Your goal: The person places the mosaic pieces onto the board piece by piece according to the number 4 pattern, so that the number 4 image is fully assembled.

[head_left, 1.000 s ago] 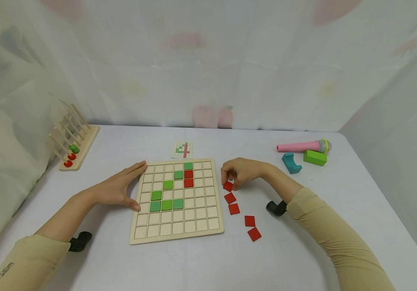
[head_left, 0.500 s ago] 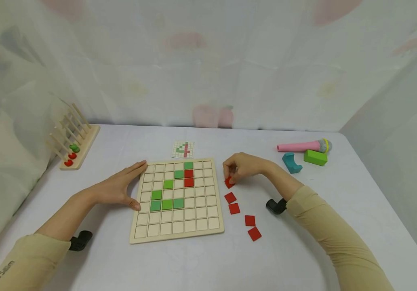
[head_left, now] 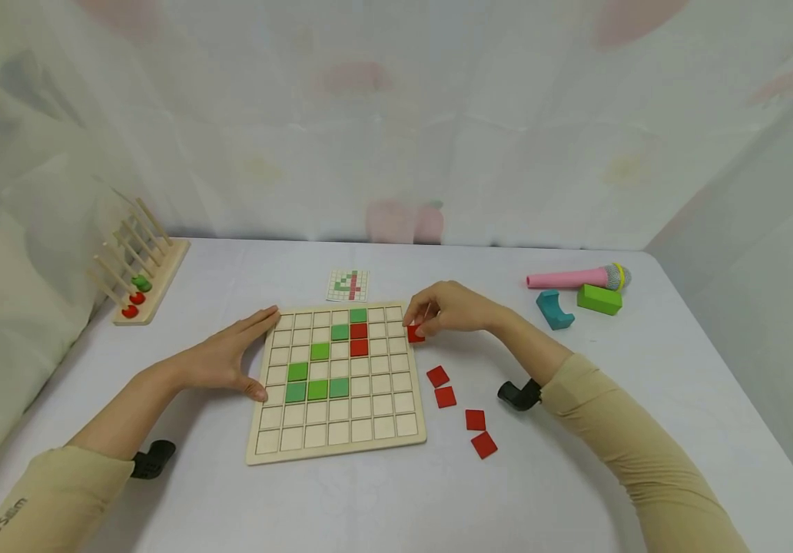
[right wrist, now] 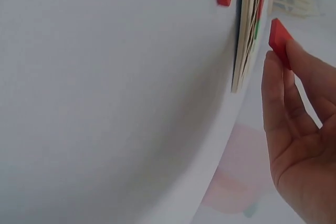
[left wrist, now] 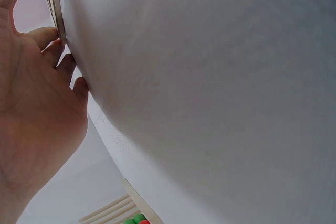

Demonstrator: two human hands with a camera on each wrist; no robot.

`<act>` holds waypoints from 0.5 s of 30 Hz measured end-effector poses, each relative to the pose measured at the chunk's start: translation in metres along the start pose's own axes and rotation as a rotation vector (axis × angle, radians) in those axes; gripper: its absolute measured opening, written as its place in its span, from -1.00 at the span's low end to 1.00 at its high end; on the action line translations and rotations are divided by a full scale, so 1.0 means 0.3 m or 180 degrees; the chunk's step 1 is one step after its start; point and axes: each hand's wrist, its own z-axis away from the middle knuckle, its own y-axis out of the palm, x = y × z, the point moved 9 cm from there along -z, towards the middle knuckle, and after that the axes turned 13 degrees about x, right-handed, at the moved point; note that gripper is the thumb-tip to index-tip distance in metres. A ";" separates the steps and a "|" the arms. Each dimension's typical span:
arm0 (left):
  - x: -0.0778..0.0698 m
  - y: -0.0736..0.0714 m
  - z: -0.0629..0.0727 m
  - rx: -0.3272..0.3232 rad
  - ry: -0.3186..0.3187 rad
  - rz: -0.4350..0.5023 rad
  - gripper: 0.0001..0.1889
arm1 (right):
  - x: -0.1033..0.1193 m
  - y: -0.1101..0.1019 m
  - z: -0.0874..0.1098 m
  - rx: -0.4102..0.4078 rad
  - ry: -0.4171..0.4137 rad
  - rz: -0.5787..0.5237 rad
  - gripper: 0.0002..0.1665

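Right grip (head_left: 455,307), centre right, pinches a red tile (head_left: 415,336), best lowered flat while the wide left grip (head_left: 225,358) steadies the board (head_left: 315,435).

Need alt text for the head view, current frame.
A person's right hand pinches a red tile by the right edge of a wooden grid board, while the left hand touches its left edge. Seven green tiles and two red tiles sit in its cells; four loose red tiles lie to its right, a pattern card beyond it.

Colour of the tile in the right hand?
Red; the tile shows best in the right wrist view, pinched by the right hand.
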 end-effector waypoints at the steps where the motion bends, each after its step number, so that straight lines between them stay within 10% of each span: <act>1: 0.000 0.000 0.000 0.0000 0.0000 -0.0003 0.48 | 0.006 -0.001 -0.002 -0.0049 0.0012 -0.0019 -0.76; 15: -0.007 -0.002 0.002 0.0010 0.0000 -0.0015 0.48 | 0.113 0.063 -0.069 -0.0186 -0.0070 -0.0133 -0.80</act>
